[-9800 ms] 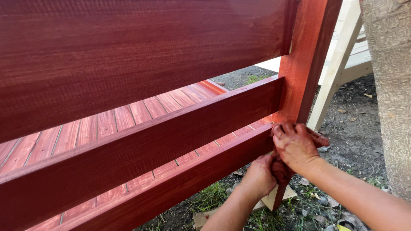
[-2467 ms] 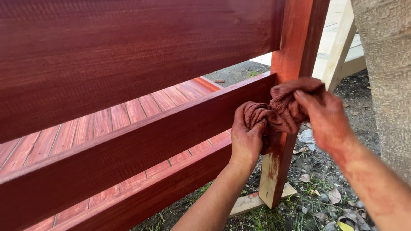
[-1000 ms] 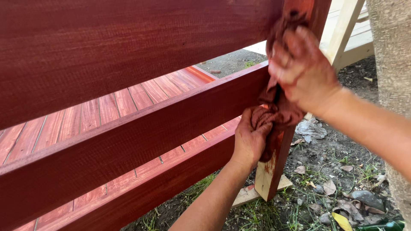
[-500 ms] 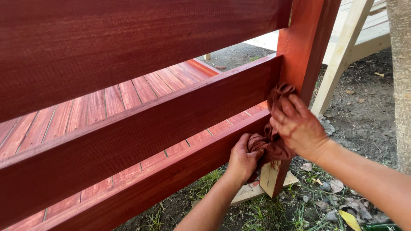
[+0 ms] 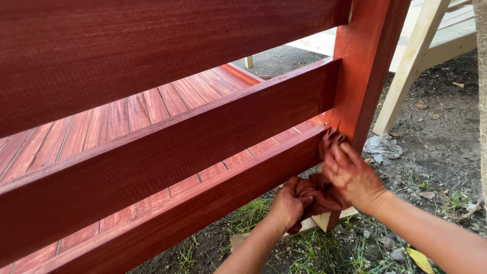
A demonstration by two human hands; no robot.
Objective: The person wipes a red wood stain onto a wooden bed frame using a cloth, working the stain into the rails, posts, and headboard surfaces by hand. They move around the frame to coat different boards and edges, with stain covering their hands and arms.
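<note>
**Stained rail frame, both hands on rag at post foot**

Outdoors: bare dirt ground (image 5: 441, 147) with sparse grass; unpainted pale timber frame (image 5: 411, 71) behind. Red-stained post (image 5: 362, 76) carries three horizontal rails. Stain-soaked rag (image 5: 319, 190) sits bunched against the post's lower end, below the bottom rail (image 5: 203, 203). Left hand (image 5: 289, 203) grips the rag's lower bunch, fingers closed. Right hand (image 5: 350, 175) presses its upper part onto the post, fingers curled over cloth. Both hands red-stained.
</note>
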